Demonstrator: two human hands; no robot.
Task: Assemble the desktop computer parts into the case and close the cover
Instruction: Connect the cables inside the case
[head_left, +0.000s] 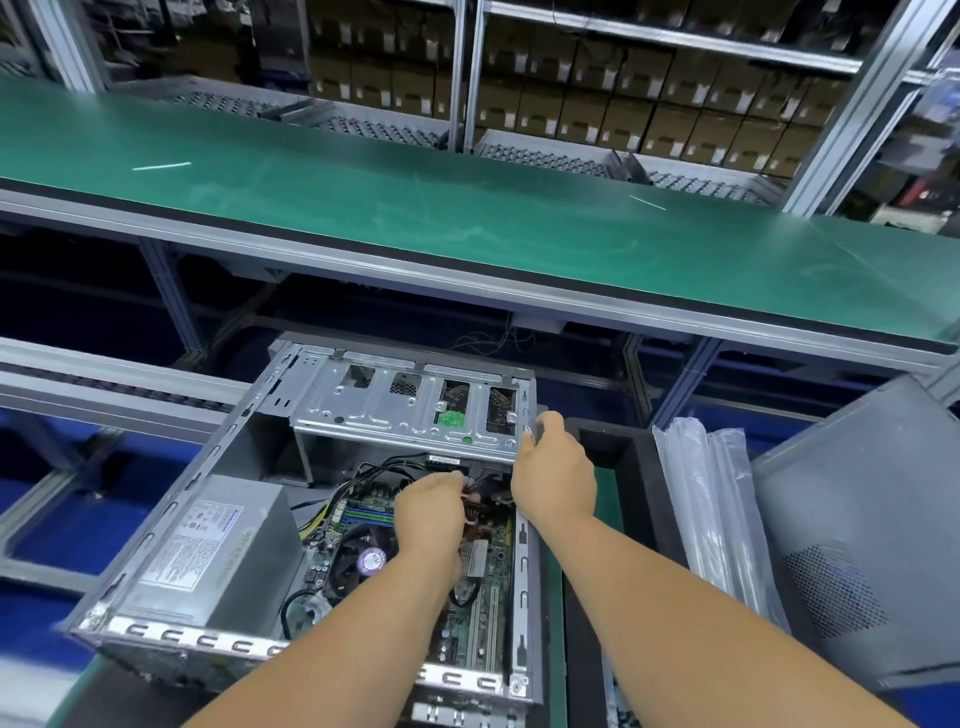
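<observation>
Left hand (431, 512) is pinching a cable connector (470, 499) under the drive cage (410, 410) at 12 o'clock of the case (171, 525), right hand (553, 475) gripping the cage's corner, risking a half-seated plug since the socket is hiding.

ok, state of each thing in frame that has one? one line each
case: open, cover off, lying on its side
drive cage: swung up above the motherboard
left hand: pinching a cable connector under the cage
right hand: gripping the cage's right corner
power supply: seated in the case
side cover: off, leaning at the right
</observation>
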